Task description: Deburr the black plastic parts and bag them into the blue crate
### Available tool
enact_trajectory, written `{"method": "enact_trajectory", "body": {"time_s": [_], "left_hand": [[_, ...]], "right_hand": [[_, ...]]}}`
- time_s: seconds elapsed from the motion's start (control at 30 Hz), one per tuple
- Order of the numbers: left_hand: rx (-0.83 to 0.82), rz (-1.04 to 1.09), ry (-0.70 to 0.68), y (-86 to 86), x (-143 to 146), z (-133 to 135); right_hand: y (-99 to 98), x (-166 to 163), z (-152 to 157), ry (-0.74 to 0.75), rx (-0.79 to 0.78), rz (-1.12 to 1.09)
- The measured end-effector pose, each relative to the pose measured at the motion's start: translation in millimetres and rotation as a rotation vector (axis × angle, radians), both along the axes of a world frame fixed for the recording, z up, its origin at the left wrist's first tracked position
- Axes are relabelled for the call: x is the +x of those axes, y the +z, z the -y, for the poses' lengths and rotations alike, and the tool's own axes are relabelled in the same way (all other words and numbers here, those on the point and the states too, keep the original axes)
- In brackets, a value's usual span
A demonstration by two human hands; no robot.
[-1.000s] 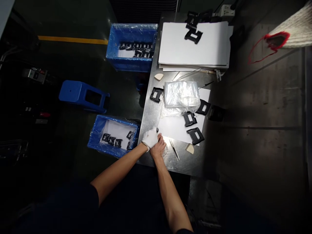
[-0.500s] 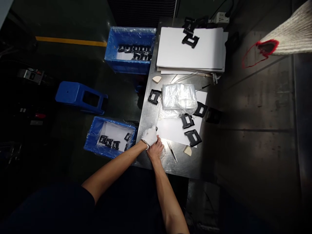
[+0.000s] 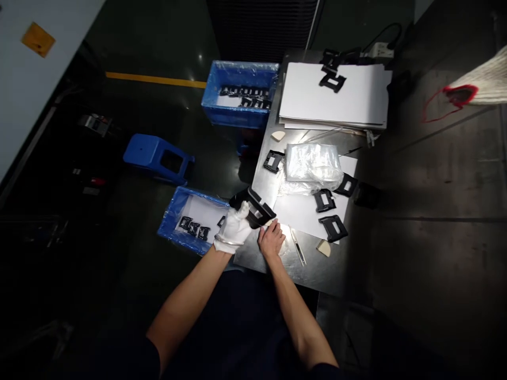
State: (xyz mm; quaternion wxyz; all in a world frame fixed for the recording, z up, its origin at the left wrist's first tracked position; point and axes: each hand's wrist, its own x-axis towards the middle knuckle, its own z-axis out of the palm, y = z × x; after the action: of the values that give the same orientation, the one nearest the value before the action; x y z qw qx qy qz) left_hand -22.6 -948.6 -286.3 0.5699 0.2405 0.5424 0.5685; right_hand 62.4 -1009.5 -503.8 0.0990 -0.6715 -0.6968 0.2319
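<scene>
My left hand (image 3: 235, 228), in a white glove, is closed around a black plastic frame part (image 3: 253, 205) and holds it lifted at the near left edge of the steel table (image 3: 309, 264). My bare right hand (image 3: 271, 240) rests on the table just right of it, fingers curled over a small clear bag that I can barely make out. A pair of tweezers (image 3: 297, 246) lies to the right of that hand. Three more black frame parts (image 3: 333, 228) lie on a white sheet (image 3: 301, 210).
A blue bin (image 3: 186, 215) with several black parts sits on the floor left of the table, another blue bin (image 3: 239, 95) farther back. A stack of clear bags (image 3: 312, 162), white boards (image 3: 335, 95), and a blue stool (image 3: 158, 157) are around.
My left hand has lifted a black frame part up off the table edge and apart from my right hand. The camera view shifted, so everything sits further right.
</scene>
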Motion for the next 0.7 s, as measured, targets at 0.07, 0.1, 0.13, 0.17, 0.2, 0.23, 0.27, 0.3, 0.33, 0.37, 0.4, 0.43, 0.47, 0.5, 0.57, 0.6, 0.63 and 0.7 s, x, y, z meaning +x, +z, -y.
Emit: {"method": "enact_trajectory", "body": {"time_s": [0.07,0.1,0.13,0.17,0.2,0.23,0.27,0.3,0.33,0.37,0.4,0.43,0.47,0.5,0.57,0.6,0.63,0.7], "left_hand": [[0.099,0.092,0.045,28.3,-5.5,24.7],[0.170,0.140,0.075,41.8,-6.0,35.6],[0.242,0.180,0.096,54.2,-5.3,44.8],[0.305,0.201,0.106,65.1,-3.9,52.4],[0.349,0.200,0.104,74.4,-2.3,58.3],[0.379,0.192,0.093,82.0,-0.6,62.9],[0.401,0.182,0.080,88.1,1.1,66.4],[0.418,0.172,0.074,92.6,2.6,69.3],[0.431,0.168,0.079,95.9,4.1,71.8],[0.439,0.172,0.088,97.9,5.7,74.0],[0.442,0.184,0.095,99.0,7.4,76.2],[0.440,0.203,0.099,99.1,9.4,78.3],[0.434,0.220,0.094,98.6,11.6,80.3],[0.424,0.229,0.081,97.4,14.2,82.1],[0.404,0.213,0.047,94.4,20.4,84.8],[0.394,0.190,0.036,93.2,23.7,85.5],[0.379,0.152,0.025,92.7,27.1,85.6],[0.339,0.064,-0.017,95.6,33.2,85.1]], "right_hand": [[5.4,4.1,-1.0,0.006,-0.007,-0.059],[9.2,7.1,-1.5,0.011,-0.009,-0.090],[14.0,10.8,-1.9,0.011,-0.008,-0.117],[19.6,15.4,-2.1,0.005,-0.005,-0.145],[26.1,20.8,-2.0,-0.007,-0.004,-0.176],[33.4,27.0,-1.6,-0.027,-0.008,-0.224],[41.4,33.9,-0.8,-0.052,-0.019,-0.289],[50.3,41.4,0.3,-0.073,-0.034,-0.358],[60.4,49.3,1.8,-0.086,-0.051,-0.422],[72.1,57.5,3.7,-0.088,-0.065,-0.466],[85.8,65.8,5.9,-0.086,-0.080,-0.503],[102.1,74.0,8.3,-0.080,-0.094,-0.542],[121.0,81.9,11.0,-0.072,-0.103,-0.586],[142.6,89.4,13.6,-0.073,-0.118,-0.675],[191.2,102.5,18.4,-0.035,-0.089,-0.862],[216.4,107.9,20.3,0.020,-0.051,-0.933],[240.5,112.3,22.0,0.092,-0.005,-0.977],[282.5,118.7,25.4,0.221,0.113,-1.009]]}}
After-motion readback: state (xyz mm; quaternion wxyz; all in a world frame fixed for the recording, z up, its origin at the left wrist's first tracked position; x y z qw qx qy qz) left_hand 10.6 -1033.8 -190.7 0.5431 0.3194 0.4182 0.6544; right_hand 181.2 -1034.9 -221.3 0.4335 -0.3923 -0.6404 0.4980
